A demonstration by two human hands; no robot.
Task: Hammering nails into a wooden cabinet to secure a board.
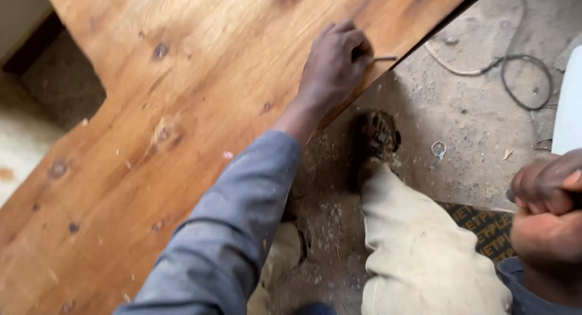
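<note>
Pinching a thin nail [384, 59] at the board's right edge, the left hand [332, 66] sits upper centre of the frame, fingers curled nearly closed, knuckles up, resting on the board [151, 139]. The nail pokes out sideways past the fingertips; its near end is hidden inside the grip, so it is hard to tell how it meets the wood. The right hand [545, 206] is at the right edge of the frame, lower right, clenched tight around something; only a small pale bit shows at the thumb, and what it holds cannot be made out. That hand is partly cut off by the frame.

Counts: one board, large, brown, knotty, filling the left and centre, cut off at top, left and bottom. One nail. Two hands, both in grey-blue sleeves. One shoe [379, 133] clearly seen, centre, on the dusty floor [461, 109], just below the left hand; a second foot lower centre is mostly hidden by the left sleeve. One dark cable [526, 79] looped on the floor, upper right. One small ring [438, 149] on the floor, right of the shoe. One dark printed mat [488, 227], lower right, partly covered by the pale trouser leg [418, 254]. One white thing at the far right edge, cut off, unclear.
</note>
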